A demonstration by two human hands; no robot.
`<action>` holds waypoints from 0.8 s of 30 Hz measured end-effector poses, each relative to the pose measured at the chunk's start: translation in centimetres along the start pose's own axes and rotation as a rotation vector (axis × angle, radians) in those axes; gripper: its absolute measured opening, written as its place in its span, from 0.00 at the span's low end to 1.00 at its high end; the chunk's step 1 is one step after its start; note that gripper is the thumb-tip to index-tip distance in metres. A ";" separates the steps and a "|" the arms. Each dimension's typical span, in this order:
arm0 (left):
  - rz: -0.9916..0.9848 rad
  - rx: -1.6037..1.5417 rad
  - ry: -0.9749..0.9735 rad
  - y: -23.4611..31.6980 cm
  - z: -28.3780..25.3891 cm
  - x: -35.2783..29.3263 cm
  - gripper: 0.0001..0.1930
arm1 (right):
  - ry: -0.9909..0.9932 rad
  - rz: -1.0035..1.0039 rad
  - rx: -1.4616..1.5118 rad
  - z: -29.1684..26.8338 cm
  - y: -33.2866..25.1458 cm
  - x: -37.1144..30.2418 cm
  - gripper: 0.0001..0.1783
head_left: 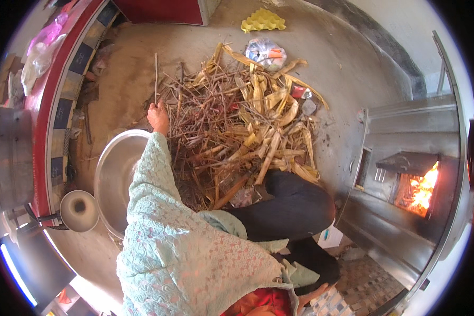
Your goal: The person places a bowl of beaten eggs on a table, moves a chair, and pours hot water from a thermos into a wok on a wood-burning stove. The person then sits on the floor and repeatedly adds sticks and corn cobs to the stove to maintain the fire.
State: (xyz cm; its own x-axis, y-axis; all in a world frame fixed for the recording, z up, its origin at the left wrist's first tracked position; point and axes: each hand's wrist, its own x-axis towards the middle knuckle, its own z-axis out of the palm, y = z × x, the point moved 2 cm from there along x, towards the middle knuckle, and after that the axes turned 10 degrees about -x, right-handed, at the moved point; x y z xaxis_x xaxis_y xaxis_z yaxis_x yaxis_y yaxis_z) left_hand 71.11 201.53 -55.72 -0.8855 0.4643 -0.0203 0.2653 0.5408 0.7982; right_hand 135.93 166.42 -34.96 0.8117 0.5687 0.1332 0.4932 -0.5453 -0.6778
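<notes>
My left hand (158, 118) is closed round a thin brown stick (156, 73), which stands nearly upright above the fist. It is at the left edge of a big heap of dry twigs (200, 105) on the floor. Pale dry corn husks and stalks (271, 137) make up the heap's right side. Low in the picture, my right hand (312, 296) rests beside my dark-trousered leg. Its fingers look stretched out and only part of it shows, with nothing visible in it.
A lit metal stove (400, 210) with fire in its opening stands at the right. A large metal basin (104, 174) and a smaller metal pot (79, 210) sit at the left. Beyond the heap lie a plastic bag (266, 53) and a yellow egg tray (263, 21).
</notes>
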 end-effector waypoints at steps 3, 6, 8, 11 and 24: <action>-0.105 -0.269 -0.113 0.6 2.5 2.4 0.13 | -0.018 0.092 0.000 0.8 -0.3 0.2 0.34; -0.102 -0.254 -0.174 -2.4 6.2 5.9 0.13 | -0.044 0.194 0.047 1.5 -0.6 0.7 0.34; -0.167 -0.268 -0.285 -0.2 8.4 4.8 0.16 | -0.041 0.261 0.064 2.1 -0.8 0.7 0.34; -0.394 -0.259 -0.384 0.9 10.4 3.9 0.18 | -0.054 0.346 0.094 2.8 -1.0 1.0 0.34; -0.062 0.151 -0.079 -2.1 7.1 2.6 0.13 | -0.106 0.553 0.357 1.0 0.6 -0.6 0.34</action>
State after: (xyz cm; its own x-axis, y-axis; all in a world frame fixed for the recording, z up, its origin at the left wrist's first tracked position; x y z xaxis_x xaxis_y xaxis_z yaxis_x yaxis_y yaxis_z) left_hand 70.95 206.59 -61.75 -0.8708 0.4772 -0.1184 0.2709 0.6666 0.6944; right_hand 135.45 166.38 -36.23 0.8714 0.3306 -0.3624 -0.1358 -0.5474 -0.8258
